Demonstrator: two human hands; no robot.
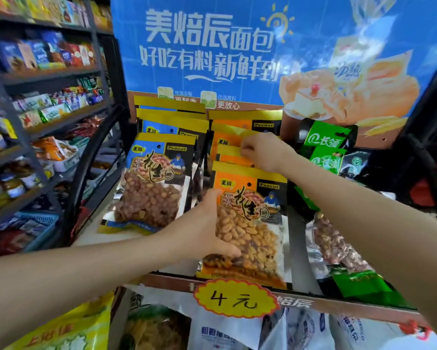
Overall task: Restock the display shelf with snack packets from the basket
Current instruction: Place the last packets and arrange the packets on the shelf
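An orange peanut packet [250, 223] is held at the front edge of the display shelf [237, 282], standing upright at the head of the orange row. It is gripped at its left side by the left hand [207, 228], whose thumb is laid across the clear window over the nuts while the other fingers are hidden behind the packet. Further back in the same row, the top edge of another orange packet [232, 154] is pinched by the right hand [261, 152], with the fingers curled down over its yellow header strip. More orange packets are stacked behind it toward the back edge of the shelf. Along the left side of the shelf a row of blue peanut packets [156, 183] is leaned back, the front one tilted. At the right side green packets [324, 142] are stood near the back, and a further green-edged packet [338, 248] is laid flat toward the front right corner. A yellow price tag [235, 298] is fixed on the shelf's front edge, just below the held packet. A blue printed backboard [212, 46] is raised behind the shelf.
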